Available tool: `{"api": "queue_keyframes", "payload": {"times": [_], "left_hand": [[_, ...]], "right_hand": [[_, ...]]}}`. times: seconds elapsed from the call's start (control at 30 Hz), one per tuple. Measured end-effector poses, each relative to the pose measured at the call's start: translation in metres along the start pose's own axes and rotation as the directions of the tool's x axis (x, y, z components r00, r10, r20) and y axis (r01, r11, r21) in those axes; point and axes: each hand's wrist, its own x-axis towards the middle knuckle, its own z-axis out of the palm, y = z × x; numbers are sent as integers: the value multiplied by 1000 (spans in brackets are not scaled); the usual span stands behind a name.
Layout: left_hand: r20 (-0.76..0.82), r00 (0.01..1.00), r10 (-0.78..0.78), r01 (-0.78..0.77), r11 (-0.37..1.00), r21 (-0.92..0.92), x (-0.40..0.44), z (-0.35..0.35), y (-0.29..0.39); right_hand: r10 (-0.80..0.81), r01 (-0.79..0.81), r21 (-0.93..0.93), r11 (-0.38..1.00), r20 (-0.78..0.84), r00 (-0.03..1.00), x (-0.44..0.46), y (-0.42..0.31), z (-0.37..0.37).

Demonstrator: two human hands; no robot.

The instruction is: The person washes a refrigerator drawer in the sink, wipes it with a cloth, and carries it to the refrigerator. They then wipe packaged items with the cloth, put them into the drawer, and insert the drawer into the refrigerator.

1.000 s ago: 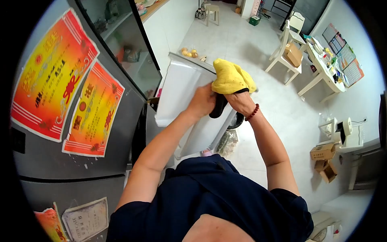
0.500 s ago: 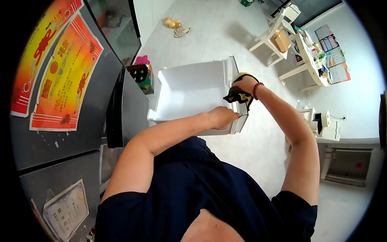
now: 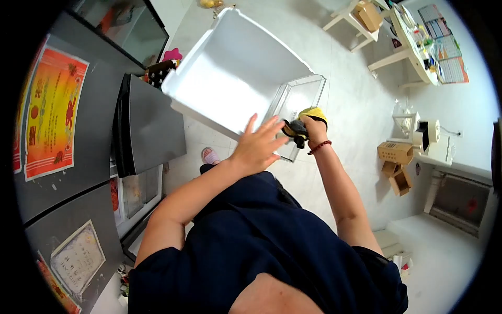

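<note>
A white drawer with a clear front panel (image 3: pixel 225 68) is tilted in front of me, its hollow inside facing up. My left hand (image 3: pixel 258 145) has its fingers spread at the near edge of the drawer; whether it touches the edge is hard to tell. At the clear panel, my right hand (image 3: pixel 315 131), with a dark red bead bracelet on the wrist, is closed on a yellow and black cloth (image 3: pixel 314 112). The cloth lies against the panel, and part of it hangs below my fingers.
On the left stands a grey fridge (image 3: pixel 78 120) with its lower door (image 3: pixel 154 125) open. Boxes (image 3: pixel 396 153) lie on the floor at right. A cluttered white table (image 3: pixel 413 42) and a chair (image 3: pixel 348 18) stand at upper right.
The drawer has swung up and tilted, its far end now higher. My left hand has let go of the panel side and opened. The cloth stays in my right hand.
</note>
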Motion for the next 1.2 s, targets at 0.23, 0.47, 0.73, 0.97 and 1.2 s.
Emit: {"api": "queue_keyframes", "payload": {"times": [0.23, 0.47, 0.73, 0.97, 1.2], "left_hand": [[-128, 451, -883, 590, 403, -700, -42, 35, -4], [-154, 221, -963, 461, 242, -854, -12, 82, 5], [-151, 167, -974, 357, 203, -912, -39, 57, -16], [-186, 320, -929, 492, 331, -805, -68, 36, 0], [-80, 309, -948, 593, 258, -763, -75, 9, 39]], "right_hand": [[75, -64, 249, 966, -37, 996, -24, 20, -8], [14, -20, 204, 979, 31, 999, -60, 43, -17], [-146, 128, 124, 984, 146, 978, -81, 3, -106], [-635, 401, 509, 762, 467, 615, -94, -97, -81], [-148, 203, -96, 974, 410, 900, -1, -15, 35]]}}
